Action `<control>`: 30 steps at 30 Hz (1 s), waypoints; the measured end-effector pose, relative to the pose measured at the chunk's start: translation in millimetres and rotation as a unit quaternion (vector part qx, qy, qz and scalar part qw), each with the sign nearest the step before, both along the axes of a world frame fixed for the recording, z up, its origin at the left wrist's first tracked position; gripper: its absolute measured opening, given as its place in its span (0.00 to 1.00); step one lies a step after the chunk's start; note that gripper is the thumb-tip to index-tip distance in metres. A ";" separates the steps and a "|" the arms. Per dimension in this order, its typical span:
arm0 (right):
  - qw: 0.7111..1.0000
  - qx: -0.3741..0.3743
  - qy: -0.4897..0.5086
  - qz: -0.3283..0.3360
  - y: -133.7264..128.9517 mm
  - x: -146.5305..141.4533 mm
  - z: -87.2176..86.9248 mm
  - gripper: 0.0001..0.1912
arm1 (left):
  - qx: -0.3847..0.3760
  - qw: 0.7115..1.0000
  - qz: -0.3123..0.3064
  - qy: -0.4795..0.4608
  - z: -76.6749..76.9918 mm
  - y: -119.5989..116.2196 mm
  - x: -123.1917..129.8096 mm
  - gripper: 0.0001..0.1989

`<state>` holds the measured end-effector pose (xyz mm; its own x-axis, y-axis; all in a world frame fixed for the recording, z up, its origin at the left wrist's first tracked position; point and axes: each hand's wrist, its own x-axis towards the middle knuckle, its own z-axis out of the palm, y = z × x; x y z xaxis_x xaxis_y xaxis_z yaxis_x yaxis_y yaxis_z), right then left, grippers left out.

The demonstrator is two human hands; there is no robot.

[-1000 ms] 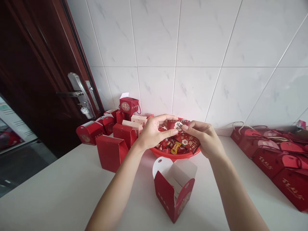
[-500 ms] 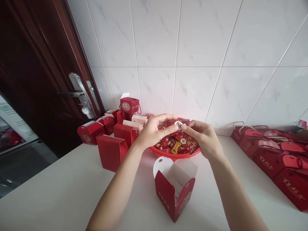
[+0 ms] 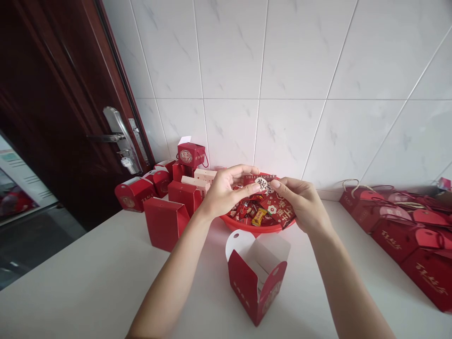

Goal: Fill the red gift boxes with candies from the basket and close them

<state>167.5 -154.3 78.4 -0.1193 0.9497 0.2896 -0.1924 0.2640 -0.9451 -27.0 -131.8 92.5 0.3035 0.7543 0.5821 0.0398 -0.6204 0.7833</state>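
Narrow grip of left hand point(image 3: 224, 195) and right hand point(image 3: 305, 202) is holding the small red packet point(image 3: 260, 183) between them, its long axis running sideways, above the red bowl point(image 3: 259, 229) near the worktop's point(image 3: 106, 268) back edge.

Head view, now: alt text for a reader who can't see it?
The left hand and right hand hold a small red packet over a red bowl of wrapped sweets. An open red box stands nearer the camera on a white table.
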 end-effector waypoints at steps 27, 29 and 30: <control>0.998 0.021 -0.050 -0.024 -2.0 -0.1 0.5 0.25 | 0.013 1.000 0.021 0.004 -2.2 -2.1 8.6 0.18; 0.998 0.025 -0.060 -0.026 -2.1 0.2 0.2 0.25 | 0.020 1.000 0.019 0.008 -2.4 -2.5 8.5 0.18; 0.997 0.024 -0.065 -0.028 -2.2 0.2 0.1 0.25 | 0.025 0.999 0.019 0.009 -2.6 -2.8 8.7 0.18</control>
<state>167.7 -156.5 78.5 -0.1060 0.9411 0.3210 -0.0534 0.3169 -0.9469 -18.3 -134.6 90.0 0.2849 0.7359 0.6142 0.0777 -0.6564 0.7504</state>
